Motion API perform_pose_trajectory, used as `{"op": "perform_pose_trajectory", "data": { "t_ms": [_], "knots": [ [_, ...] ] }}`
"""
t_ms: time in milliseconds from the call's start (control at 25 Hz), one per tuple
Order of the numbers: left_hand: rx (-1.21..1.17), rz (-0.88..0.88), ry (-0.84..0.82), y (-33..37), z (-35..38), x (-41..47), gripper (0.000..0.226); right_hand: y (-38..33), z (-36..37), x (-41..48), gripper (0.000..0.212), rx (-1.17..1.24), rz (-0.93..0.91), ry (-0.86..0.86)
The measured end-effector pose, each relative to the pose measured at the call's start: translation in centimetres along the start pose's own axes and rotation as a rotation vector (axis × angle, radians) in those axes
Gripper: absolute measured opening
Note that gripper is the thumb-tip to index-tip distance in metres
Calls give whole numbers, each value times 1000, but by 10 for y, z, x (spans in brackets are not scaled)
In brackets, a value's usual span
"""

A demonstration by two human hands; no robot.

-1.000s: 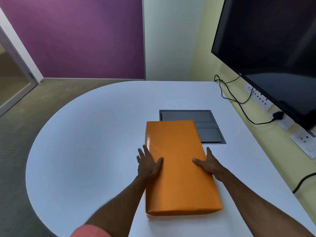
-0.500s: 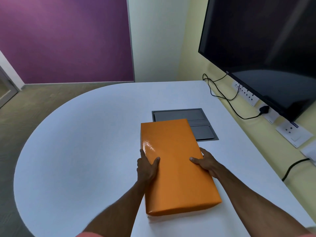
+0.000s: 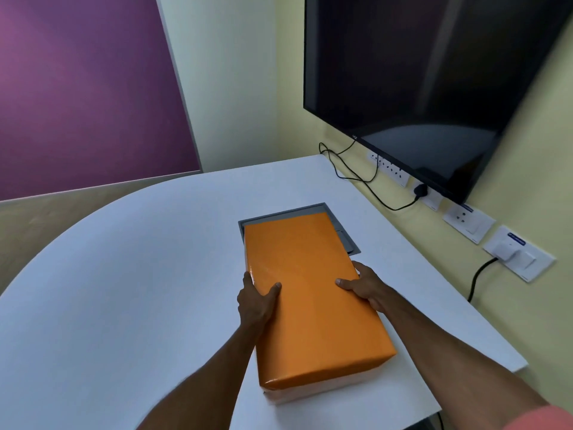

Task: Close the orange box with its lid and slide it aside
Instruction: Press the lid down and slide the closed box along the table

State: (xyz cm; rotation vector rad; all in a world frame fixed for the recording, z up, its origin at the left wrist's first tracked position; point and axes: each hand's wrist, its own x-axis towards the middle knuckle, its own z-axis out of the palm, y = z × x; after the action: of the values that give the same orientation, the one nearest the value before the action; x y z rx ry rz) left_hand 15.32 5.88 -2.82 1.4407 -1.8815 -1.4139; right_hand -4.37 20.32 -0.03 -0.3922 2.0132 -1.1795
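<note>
- On the long sides of the box, both hands clamp it, one to a side, fingers curled down over the edges.
- Left hand: thumb lies flat on the orange top, the fingers wrap the left wall, palm pressed to the edge.
- Right hand: thumb rests on top, the other fingers reach down the right wall; how far they go is hidden by the box.
- Both forearms run in from the near edge; a pink sleeve shows at the lower right corner.
- The lid is on, glossy orange, covering the whole top; a pale strip of the base shows beneath it at the near end.
- The box sits on the white table, right of its middle, long axis pointing away from the person and skewed a little.
- Its far end overlaps a grey hatch set flush in the tabletop, hiding most of it.
- Beyond the table's right edge, a yellow wall carries sockets and a switch plate, with black cables trailing.
- Above them hangs a dark screen, switched off.
- To the left, a purple wall panel stands behind the rounded end of the table.
</note>
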Motion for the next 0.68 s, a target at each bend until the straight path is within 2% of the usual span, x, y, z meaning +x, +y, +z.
{"op": "perform_pose_trajectory", "data": {
  "t_ms": [280, 680],
  "knots": [
    [-12, -11, -11, 36, 56, -5, 87, 10, -62, 22, 70, -1, -27, -9],
    [-52, -80, 29, 78, 188, -60, 87, 57, -201, 42, 66, 1, -18, -98]
  ]
}}
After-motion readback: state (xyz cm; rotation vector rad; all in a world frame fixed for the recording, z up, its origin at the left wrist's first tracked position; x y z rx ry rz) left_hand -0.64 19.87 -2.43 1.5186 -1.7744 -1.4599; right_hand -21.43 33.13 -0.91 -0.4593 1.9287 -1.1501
